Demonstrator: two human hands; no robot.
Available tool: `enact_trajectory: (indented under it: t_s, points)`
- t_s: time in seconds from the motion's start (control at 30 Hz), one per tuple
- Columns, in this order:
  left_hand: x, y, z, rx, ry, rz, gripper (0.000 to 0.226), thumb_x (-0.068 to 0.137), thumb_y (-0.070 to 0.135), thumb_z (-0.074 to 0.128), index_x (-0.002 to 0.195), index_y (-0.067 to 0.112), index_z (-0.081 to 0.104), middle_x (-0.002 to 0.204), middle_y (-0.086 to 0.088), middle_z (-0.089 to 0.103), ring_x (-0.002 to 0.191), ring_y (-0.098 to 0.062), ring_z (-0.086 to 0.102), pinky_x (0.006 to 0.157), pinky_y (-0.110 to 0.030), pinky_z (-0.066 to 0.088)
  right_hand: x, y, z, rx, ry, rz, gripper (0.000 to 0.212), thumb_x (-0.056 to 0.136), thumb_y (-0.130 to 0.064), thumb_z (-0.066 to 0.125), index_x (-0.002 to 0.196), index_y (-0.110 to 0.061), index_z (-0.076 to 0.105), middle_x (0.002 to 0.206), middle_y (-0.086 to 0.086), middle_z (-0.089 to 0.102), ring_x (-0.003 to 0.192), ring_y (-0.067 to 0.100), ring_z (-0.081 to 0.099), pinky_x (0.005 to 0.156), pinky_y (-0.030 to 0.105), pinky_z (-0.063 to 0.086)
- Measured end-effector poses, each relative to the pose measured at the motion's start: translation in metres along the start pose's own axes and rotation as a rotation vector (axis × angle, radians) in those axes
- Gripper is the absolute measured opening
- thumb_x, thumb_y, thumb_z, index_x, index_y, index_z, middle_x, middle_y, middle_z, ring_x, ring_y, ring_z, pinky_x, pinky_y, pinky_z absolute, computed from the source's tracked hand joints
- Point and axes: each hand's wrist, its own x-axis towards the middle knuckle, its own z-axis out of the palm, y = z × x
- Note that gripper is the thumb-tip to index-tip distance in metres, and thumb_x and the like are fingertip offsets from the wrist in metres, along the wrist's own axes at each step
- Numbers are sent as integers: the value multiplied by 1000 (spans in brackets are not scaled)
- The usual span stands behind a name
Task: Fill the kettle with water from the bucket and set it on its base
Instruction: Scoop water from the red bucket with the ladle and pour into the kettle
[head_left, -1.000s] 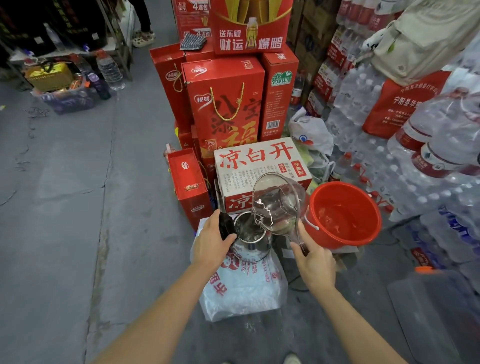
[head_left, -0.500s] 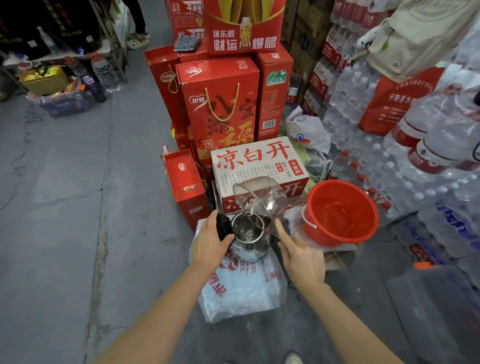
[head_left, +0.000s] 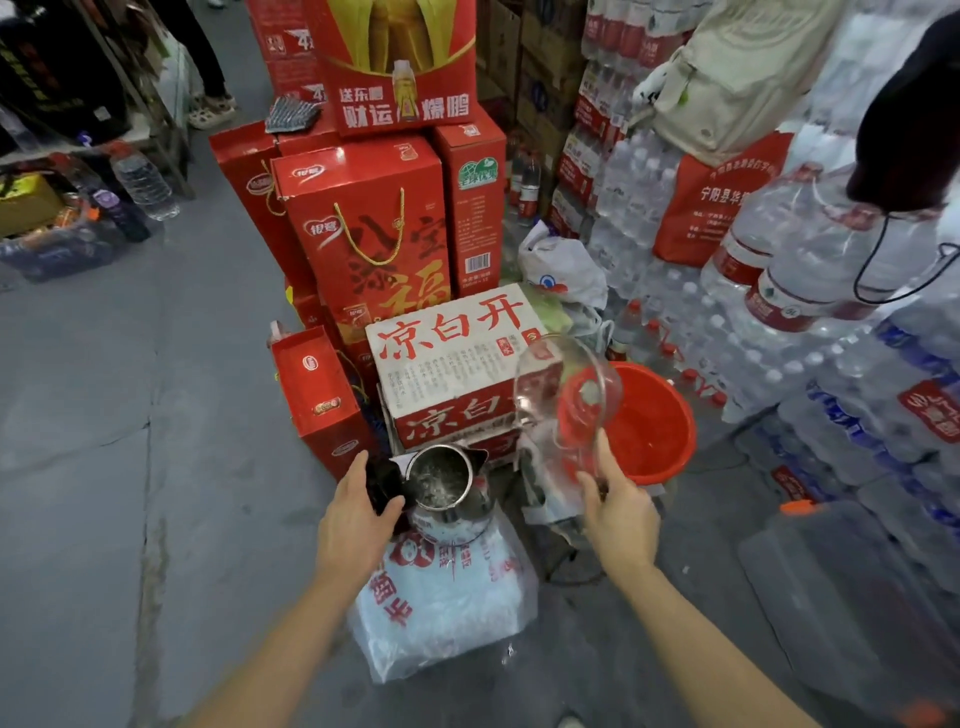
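A steel kettle (head_left: 451, 493) with its lid open stands on a white printed plastic bag (head_left: 441, 597); water glints inside it. My left hand (head_left: 358, 525) grips the kettle's black handle on its left side. My right hand (head_left: 618, 519) holds a clear plastic scoop (head_left: 569, 395) by its handle, tipped on its side to the right of the kettle, between it and the red bucket (head_left: 660, 421). The bucket stands on the floor at the right and holds some water. I see no kettle base.
A white carton with red characters (head_left: 457, 358) sits right behind the kettle, with stacked red gift boxes (head_left: 363, 228) behind it. Shrink-wrapped water bottle packs (head_left: 779, 322) wall in the right side. Bare concrete floor (head_left: 104, 441) spreads to the left.
The scoop was tipped over the kettle's mouth half a second ago; my right hand has since swung it right, toward the bucket. My left hand stays on the kettle handle.
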Motion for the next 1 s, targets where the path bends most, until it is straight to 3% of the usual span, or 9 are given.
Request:
enact_trajectory:
  t_s: [0.13,0.23,0.37,0.5,0.67,0.7,0.77,0.83,1.0]
  points:
    - [3,0,6,16,24,-23,76,88,27,70,150,20,27,137,-18,55,113,-40,58,90,-53,50,51,64,-27,-129,-60,213,70,102,-28,50,159,-35,11,93,19,72,87,38,66,77,43,50]
    - [1,3,10,-5,67,-4,71,86,21,71,146,23,33,131,-16,60,105,-39,62,82,-49,52,80,97,-32,-309,-193,209,72,101,-27,48,159,-34,6,104,20,72,97,39,68,82,43,51]
    - [3,5,13,2,82,-24,68,85,21,72,142,32,36,122,-13,65,92,-34,65,72,-43,51,115,115,-19,-504,-365,148,79,97,-13,46,159,-34,2,105,11,73,95,32,70,78,38,53]
    - [3,8,16,9,132,-51,67,82,19,75,135,38,38,106,-7,68,77,-19,54,61,-34,43,137,119,7,-597,-449,127,84,88,-2,40,160,-31,7,108,8,73,99,31,71,81,40,54]
    - [0,13,17,12,163,-106,70,79,20,79,132,42,38,107,-6,68,91,-31,65,70,-41,49,163,125,33,-430,-513,260,68,95,-9,38,159,-25,21,125,10,67,113,31,66,91,41,52]
    - [0,14,17,16,169,-103,71,78,20,80,133,41,39,107,-6,68,94,-33,66,72,-43,50,168,125,36,-359,-533,316,66,96,-10,39,158,-24,24,124,11,67,109,30,67,89,40,54]
    - [-2,18,16,11,177,-91,72,77,19,81,131,43,39,102,-2,66,90,-30,66,71,-41,50,172,129,37,-108,-540,478,64,97,-8,45,156,-24,28,99,14,72,73,26,70,61,35,57]
    - [-3,20,15,0,185,-80,70,77,19,80,125,49,38,97,6,61,81,-21,60,68,-36,48,169,137,34,182,-510,634,67,97,-4,51,156,-25,27,66,12,63,41,19,53,38,27,43]
    - [-3,21,15,-3,164,-86,68,80,19,79,135,32,43,103,-4,67,78,-24,61,69,-38,49,141,160,9,598,-419,757,67,97,0,57,155,-21,30,43,5,54,30,13,42,30,23,36]
